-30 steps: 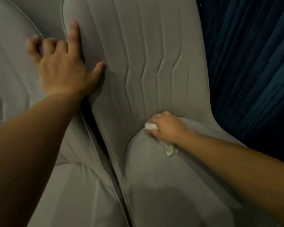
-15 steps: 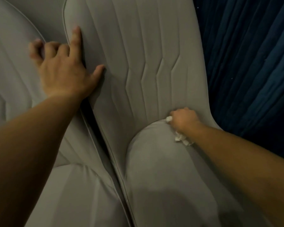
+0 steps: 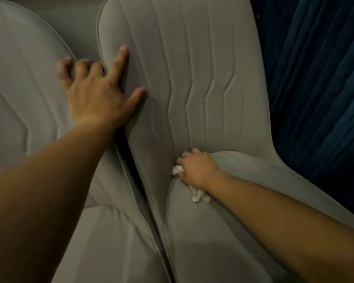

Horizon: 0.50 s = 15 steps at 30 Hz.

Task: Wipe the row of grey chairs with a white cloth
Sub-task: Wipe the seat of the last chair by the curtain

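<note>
No readable text.
Nothing legible stands on the right grey chair (image 3: 192, 78), on the left grey chair (image 3: 18, 88) beside it, or on the dark blue curtain (image 3: 315, 78) to its right; dim light may hide small tags.

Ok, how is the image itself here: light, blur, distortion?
Head view: dim, flat light, so the blue curtain sinks nearly to black; the white cloth in the right hand is the brightest patch; curled fingers of the left hand look slightly blurred; the wide lens seems to bow the edges of the grey chair.
</note>
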{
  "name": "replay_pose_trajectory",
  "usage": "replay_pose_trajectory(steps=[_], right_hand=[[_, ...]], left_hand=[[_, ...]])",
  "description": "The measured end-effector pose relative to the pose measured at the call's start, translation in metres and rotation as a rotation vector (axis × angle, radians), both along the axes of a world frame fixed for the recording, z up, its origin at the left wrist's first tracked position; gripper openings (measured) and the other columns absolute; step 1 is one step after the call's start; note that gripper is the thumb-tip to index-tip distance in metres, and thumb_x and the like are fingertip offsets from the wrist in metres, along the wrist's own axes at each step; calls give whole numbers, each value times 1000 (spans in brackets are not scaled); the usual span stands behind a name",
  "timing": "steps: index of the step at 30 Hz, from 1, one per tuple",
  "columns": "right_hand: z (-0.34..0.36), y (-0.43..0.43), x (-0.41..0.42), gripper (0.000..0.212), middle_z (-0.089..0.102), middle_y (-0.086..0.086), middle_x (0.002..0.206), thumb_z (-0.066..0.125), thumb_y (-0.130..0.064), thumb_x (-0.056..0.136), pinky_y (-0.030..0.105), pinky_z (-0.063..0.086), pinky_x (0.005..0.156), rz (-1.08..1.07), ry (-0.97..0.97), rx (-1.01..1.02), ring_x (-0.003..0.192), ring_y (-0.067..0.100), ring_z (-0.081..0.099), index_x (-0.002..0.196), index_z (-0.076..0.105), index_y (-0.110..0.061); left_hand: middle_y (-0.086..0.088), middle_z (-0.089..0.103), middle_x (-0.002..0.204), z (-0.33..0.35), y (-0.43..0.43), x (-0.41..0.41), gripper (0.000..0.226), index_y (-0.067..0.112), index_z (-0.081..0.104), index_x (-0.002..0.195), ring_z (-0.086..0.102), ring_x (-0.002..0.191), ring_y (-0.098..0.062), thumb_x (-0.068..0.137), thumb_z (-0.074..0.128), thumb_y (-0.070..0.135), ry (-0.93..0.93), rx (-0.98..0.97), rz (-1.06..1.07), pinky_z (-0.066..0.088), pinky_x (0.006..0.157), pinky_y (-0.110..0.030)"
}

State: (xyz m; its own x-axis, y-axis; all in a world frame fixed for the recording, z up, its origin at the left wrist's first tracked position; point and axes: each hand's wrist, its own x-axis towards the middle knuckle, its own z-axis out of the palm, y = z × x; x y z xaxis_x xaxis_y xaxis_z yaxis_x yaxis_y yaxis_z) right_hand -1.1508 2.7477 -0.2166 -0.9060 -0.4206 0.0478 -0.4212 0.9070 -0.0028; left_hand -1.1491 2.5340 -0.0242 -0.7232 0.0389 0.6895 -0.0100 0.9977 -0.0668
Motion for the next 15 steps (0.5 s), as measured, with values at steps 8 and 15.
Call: replay_pose_trajectory(steps=[8,15], right_hand=[[14,117,-23,36,63,6,121,43,-49,98,36,44,82,-415,-136,17,109,30,58,115,64,-24],[-12,154,-4,36,57,3,126,38,-50,102,36,38,77,-483,-39,7,113,29,48,118,58,-25]], left_hand=[[-25,57,125,-1,-3,3,96,37,12,159,38,133,-39,82,36,88,-25,-33,-21,14,120,-60],[-30,47,135,-1,-3,10,103,33,0,161,30,141,-41,81,30,91,-102,-120,2,2,123,-60]])
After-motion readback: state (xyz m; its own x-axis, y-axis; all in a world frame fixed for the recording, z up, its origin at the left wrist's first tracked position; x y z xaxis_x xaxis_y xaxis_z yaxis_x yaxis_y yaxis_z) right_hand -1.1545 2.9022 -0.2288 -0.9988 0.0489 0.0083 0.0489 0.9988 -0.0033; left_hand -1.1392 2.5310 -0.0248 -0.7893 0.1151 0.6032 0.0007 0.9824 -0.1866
